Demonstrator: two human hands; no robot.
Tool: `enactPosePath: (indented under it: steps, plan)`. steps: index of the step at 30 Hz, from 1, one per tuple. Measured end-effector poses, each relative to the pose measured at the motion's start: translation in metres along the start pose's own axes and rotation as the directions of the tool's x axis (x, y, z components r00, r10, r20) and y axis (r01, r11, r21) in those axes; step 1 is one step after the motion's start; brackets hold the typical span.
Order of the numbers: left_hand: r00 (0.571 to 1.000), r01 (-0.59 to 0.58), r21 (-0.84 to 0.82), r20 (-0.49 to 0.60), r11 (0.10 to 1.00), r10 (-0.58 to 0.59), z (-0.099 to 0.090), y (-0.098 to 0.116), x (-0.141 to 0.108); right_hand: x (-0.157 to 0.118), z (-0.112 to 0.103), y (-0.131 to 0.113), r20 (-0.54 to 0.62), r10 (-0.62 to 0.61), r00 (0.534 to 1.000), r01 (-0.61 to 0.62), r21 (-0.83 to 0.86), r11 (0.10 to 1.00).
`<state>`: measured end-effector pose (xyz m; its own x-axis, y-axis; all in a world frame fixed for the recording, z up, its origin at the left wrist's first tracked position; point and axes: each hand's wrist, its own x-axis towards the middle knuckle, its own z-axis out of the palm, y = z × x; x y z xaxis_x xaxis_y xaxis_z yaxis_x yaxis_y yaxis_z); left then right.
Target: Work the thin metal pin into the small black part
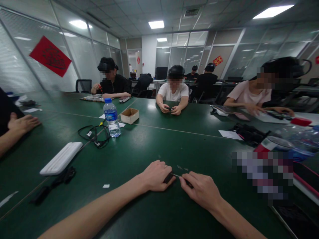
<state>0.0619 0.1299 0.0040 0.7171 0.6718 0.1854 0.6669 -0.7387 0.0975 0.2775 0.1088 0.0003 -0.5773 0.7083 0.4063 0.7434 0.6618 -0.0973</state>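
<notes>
My left hand (157, 176) is closed over a small dark object (168, 178) low over the green table (139, 209). Fingers cover much of that object, so its kind is unclear. Just to the right, my right hand (203, 189) pinches a thin tool with a narrow metal shaft (176, 175), which looks like a small screwdriver. Its tip points left and meets the dark object or ends close to it. Part of the tool's dark handle (188, 183) shows beneath my right fingers. Bits of clear film (183, 168) lie just beyond my hands.
Left of me are a white power bank (61, 158), a black cable (53, 184), a water bottle (111, 118) and an open cardboard box (130, 116). At right lie bottles (302, 139) and a dark phone-like slab (296, 219). Several people sit around; one person's hand (23, 123) rests at far left.
</notes>
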Motion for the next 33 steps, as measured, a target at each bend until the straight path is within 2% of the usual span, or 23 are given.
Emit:
enactPosePath:
  steps: [5, 14, 33]
  plan:
    - [1.0, -0.004, -0.008, 0.015, 1.0, 0.004, 0.0017, -0.0004, -0.0011, -0.0005, -0.001, -0.0021, 0.039, 0.008, 0.999, -0.007, -0.025, 1.0]
    - [1.0, -0.006, 0.012, 0.009, 1.0, 0.006, 0.0054, -0.0011, -0.0018, -0.0017, 0.0047, 0.0005, 0.02, -0.001, 1.0, 0.003, -0.084, 0.996]
    - [1.0, -0.006, 0.008, 0.013, 1.0, 0.006, 0.0024, -0.0003, -0.0035, -0.0001, -0.0015, -0.0059, 0.042, 0.034, 0.999, -0.03, -0.102, 0.994]
